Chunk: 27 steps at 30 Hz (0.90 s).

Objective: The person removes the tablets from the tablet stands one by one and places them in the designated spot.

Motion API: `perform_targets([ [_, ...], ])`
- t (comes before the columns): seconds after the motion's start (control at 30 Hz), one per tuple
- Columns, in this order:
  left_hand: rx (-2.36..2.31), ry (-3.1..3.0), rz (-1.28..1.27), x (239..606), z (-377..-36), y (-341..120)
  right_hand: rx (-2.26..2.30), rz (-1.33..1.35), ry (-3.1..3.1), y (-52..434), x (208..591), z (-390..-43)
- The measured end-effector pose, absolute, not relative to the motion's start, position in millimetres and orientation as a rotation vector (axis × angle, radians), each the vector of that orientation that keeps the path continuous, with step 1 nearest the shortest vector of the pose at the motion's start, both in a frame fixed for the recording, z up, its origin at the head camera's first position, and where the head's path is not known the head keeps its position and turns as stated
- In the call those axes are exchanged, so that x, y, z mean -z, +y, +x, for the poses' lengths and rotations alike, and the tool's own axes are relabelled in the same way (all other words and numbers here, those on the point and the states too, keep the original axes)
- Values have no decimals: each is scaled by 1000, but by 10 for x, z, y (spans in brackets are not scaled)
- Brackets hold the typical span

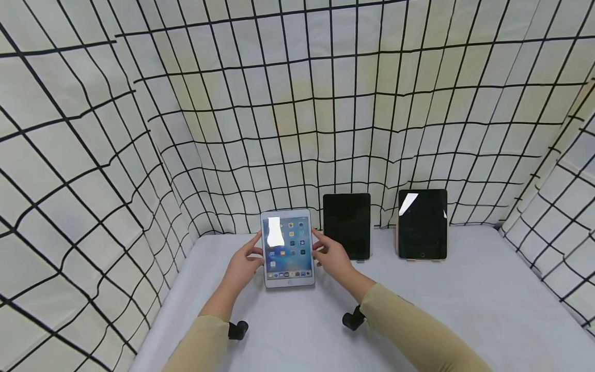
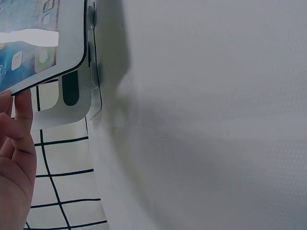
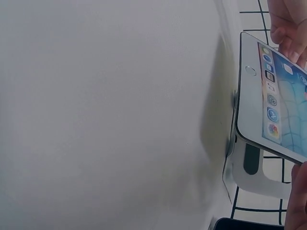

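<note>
A white tablet [image 1: 289, 249] with a lit home screen leans upright at the back of the white surface. My left hand [image 1: 243, 264] pinches its left edge, and my right hand [image 1: 329, 256] holds the opposite edge. Behind the tablet, a pale stand [image 2: 76, 103] with a dark oblong patch shows in the left wrist view. The same stand [image 3: 240, 175] appears under the tablet's lower end in the right wrist view. Some fingers behind the tablet are hidden.
Right of the white tablet stands a black tablet [image 1: 346, 227] with a dark screen. Farther right, another dark-screened tablet [image 1: 422, 225] leans on a pinkish support. Black grid lines cross the white walls [image 1: 344, 113] around the white table [image 1: 297, 330].
</note>
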<state>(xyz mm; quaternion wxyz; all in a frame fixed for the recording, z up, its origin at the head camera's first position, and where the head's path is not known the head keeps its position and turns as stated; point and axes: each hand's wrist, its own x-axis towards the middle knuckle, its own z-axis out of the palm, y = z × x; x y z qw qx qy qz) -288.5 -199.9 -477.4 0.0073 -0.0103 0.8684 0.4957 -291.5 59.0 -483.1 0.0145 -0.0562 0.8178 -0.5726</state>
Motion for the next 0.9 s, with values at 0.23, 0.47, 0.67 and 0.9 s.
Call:
perform_targets([
  [0.23, -1592, 2658, 8, 4768, -2858, -2030, 1800, -132, 2509, 592, 4826, -2887],
  [0.47, -1558, 2619, 30, 4803, -2826, -2090, 1800, -81, 2432, 592, 4845, -2824],
  [0.67, -1514, 2600, 25, 4829, -2770, -2157, 1791, -58, 2373, 564, 4886, -2759],
  [0.9, -1468, 2574, -4, 4849, -2687, -2224, 1795, -50, 2336, 522, 4981, -2661],
])
